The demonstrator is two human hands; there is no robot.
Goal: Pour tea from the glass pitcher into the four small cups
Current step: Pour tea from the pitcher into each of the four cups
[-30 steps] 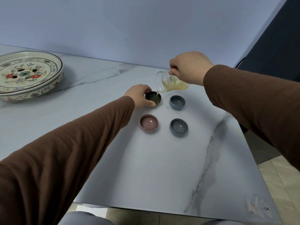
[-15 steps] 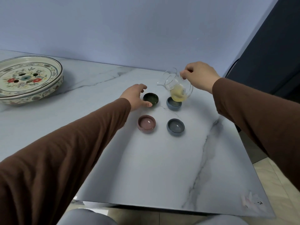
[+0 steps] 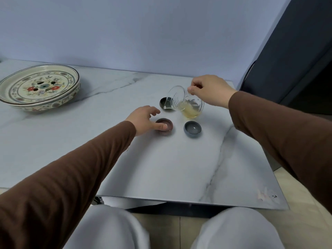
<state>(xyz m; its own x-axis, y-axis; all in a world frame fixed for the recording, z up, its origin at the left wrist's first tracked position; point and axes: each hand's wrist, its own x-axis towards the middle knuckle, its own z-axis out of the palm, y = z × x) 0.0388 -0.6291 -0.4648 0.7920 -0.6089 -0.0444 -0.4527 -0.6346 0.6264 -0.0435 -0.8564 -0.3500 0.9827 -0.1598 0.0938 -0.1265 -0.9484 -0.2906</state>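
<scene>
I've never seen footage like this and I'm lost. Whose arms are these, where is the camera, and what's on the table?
There is no machine here. A person wears a camera on the head, looking down at their own arms in brown sleeves. The right hand holds a tilted glass pitcher of yellowish tea by its handle, above the cups. The left hand rests at the pink cup, holding nothing. On the marble table also stand a grey cup and a dark green cup; the pitcher may hide a fourth. A flowered dish sits far left.
</scene>
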